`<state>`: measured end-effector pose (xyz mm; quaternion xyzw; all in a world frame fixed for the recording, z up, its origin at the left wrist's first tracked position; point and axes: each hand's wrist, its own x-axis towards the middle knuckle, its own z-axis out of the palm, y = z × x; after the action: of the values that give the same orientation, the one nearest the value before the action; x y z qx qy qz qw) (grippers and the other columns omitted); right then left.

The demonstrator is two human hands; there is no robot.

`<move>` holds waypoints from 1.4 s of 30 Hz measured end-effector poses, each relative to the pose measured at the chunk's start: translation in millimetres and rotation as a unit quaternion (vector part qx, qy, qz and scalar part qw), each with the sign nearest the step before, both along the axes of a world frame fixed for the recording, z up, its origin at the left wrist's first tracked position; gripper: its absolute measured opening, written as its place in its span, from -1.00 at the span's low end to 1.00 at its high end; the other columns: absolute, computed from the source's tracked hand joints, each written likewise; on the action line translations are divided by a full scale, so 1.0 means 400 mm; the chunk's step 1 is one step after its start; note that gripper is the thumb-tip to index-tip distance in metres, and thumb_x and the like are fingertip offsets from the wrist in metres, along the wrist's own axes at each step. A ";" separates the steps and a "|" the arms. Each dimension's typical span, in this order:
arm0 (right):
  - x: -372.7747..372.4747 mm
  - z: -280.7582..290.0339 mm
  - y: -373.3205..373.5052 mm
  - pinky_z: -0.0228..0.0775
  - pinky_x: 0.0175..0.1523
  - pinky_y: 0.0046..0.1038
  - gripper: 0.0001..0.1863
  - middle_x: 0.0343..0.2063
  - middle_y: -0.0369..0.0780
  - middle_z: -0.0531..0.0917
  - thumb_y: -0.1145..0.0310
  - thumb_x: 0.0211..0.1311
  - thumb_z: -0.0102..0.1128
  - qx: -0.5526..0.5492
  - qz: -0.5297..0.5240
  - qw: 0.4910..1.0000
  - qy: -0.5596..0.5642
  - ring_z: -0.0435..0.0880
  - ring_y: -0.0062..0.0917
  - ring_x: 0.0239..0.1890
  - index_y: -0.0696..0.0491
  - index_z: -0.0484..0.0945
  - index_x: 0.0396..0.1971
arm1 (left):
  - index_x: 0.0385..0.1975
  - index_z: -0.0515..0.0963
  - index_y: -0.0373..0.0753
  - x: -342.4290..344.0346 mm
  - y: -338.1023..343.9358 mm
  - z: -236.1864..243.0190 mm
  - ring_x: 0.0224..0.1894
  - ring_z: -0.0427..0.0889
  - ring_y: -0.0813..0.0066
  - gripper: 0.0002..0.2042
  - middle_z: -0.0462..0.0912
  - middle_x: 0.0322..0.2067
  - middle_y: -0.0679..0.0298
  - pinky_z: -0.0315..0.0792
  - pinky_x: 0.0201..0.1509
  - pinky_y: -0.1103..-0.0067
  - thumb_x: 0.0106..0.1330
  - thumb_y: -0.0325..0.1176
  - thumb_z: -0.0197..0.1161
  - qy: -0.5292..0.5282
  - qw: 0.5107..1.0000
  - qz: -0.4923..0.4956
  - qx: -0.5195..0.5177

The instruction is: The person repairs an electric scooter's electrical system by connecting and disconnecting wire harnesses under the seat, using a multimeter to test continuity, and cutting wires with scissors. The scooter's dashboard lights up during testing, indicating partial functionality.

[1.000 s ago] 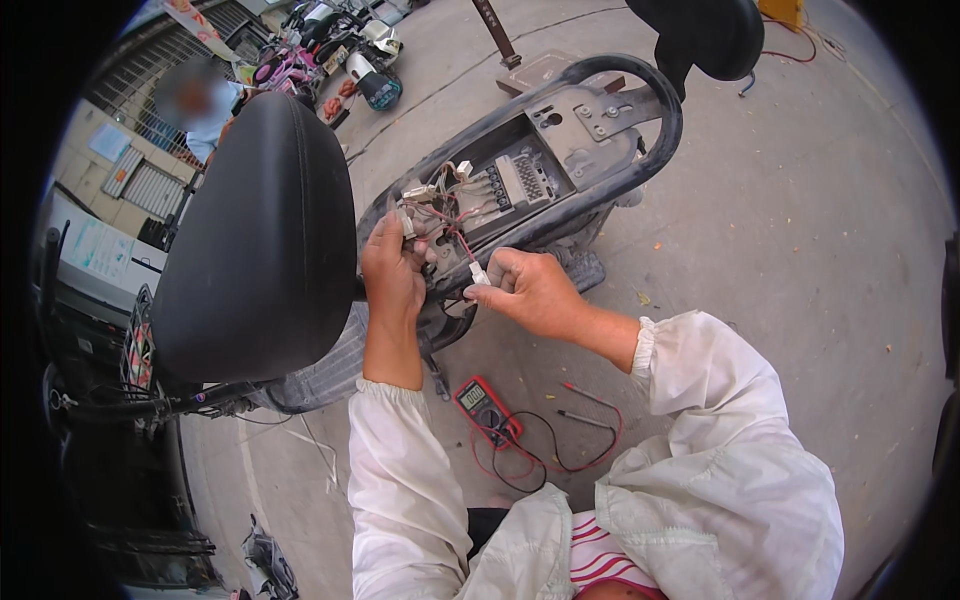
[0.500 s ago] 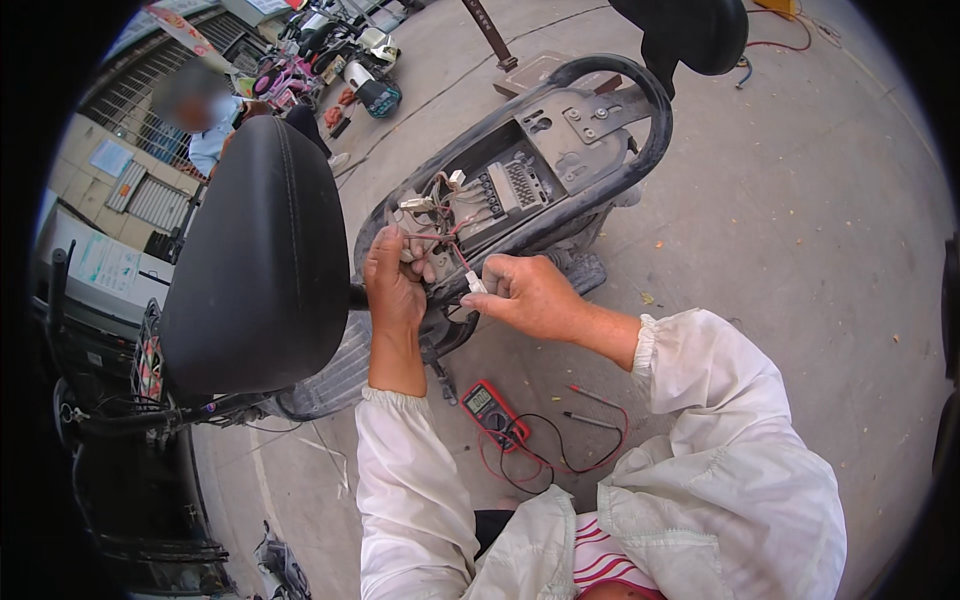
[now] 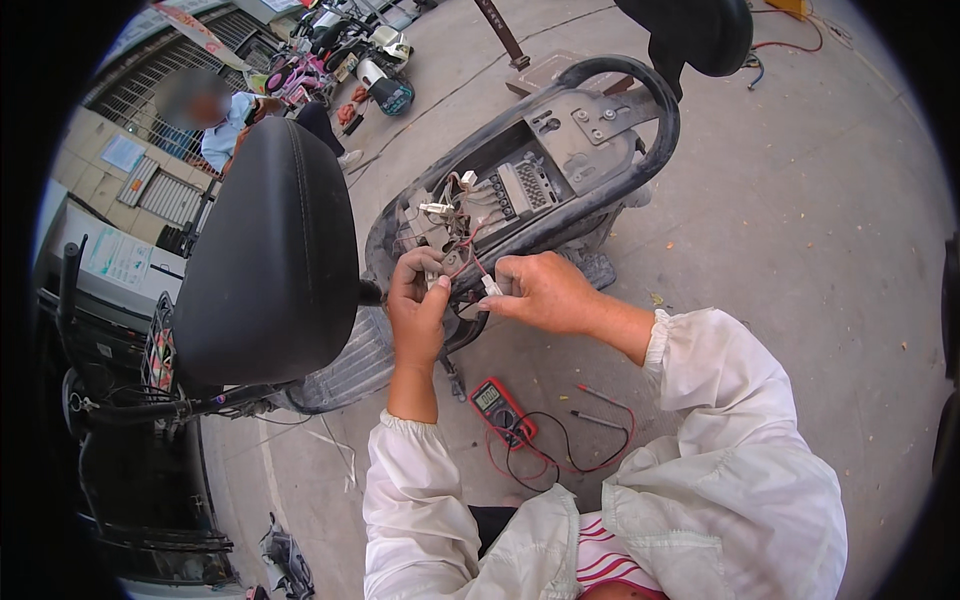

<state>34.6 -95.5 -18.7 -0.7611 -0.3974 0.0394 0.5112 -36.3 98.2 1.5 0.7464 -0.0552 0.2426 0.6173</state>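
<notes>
Near the centre of the frame, the thin red wire looks v. light and soft. I think it bends easily and gives no support, so a hard pull could prob. damage it. At its lower right end, the small white plug seems also light but stiff, likely hard plastic, maybe a bit slippery b/c its sides look smooth. I judge it is best held by the sides of its body, not by the wire.

Now the positions, from L to R. My left hand is a little left of the frame's centre, to the right of the black seat. Its thumb and fingers are curled close to each other; I can't tell if they are closed on sth., as they hide it. The plug is to the right of this hand, near but apart, almost at the centre of the frame. My right hand comes from the right side, w/ thumb and index finger pinched on the plug, so it sits at my fingertips.
</notes>
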 end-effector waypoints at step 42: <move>0.124 0.048 0.127 0.45 -0.08 -0.20 -0.82 -0.34 -0.12 0.62 0.42 0.06 0.27 0.095 -0.050 0.983 -0.148 0.59 -0.17 -0.16 0.11 0.64 -0.31 | -0.13 0.49 -0.30 0.027 -0.024 0.027 -0.33 0.51 0.62 -0.86 0.58 -0.37 0.30 0.38 -0.25 0.65 0.34 -0.53 0.14 0.012 0.925 0.248 0.288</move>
<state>84.2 -44.7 0.6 -0.7255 -0.4322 -0.1370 0.5178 -25.3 88.7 12.3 0.8847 0.0716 0.3523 0.2968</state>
